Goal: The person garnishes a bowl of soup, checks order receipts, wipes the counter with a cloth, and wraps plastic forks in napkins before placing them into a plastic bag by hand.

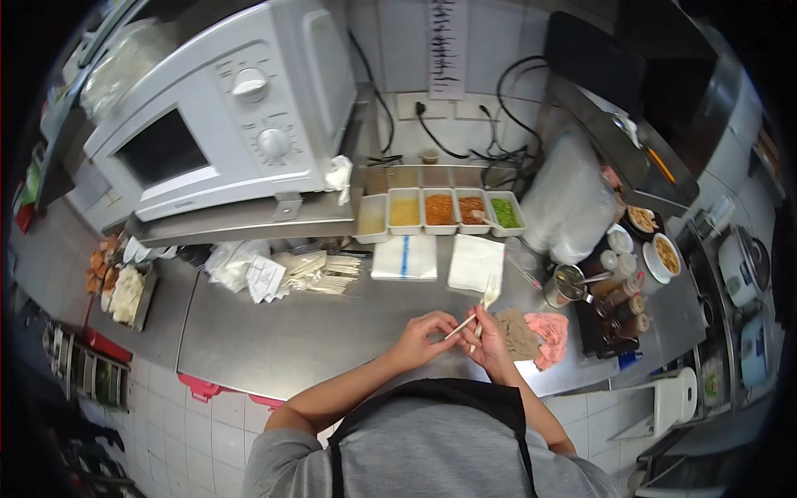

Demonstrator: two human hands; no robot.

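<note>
Both my hands are close together over the steel counter, in front of the napkins. My right hand (493, 342) is closed round a pale disposable fork (492, 290), its tines pointing away from me. My left hand (425, 339) pinches the near end of a thin pale stick (461, 326), which slants up toward the right fingers. Whether the stick is a separate utensil cannot be made out. Beside my right hand lie a brown cloth (516, 335) and a pink cloth (551, 339). A stack of white napkins (476, 263) lies just beyond the fork.
A white microwave (216, 108) sits on a shelf at left. Trays of chopped green topping (503, 212) and red-brown seasoning (438, 210) line the back. Bundled wooden utensils (324, 272) lie left of a blue-striped packet (404, 257). Sauce bottles (623, 299) and a metal cup (566, 285) stand right.
</note>
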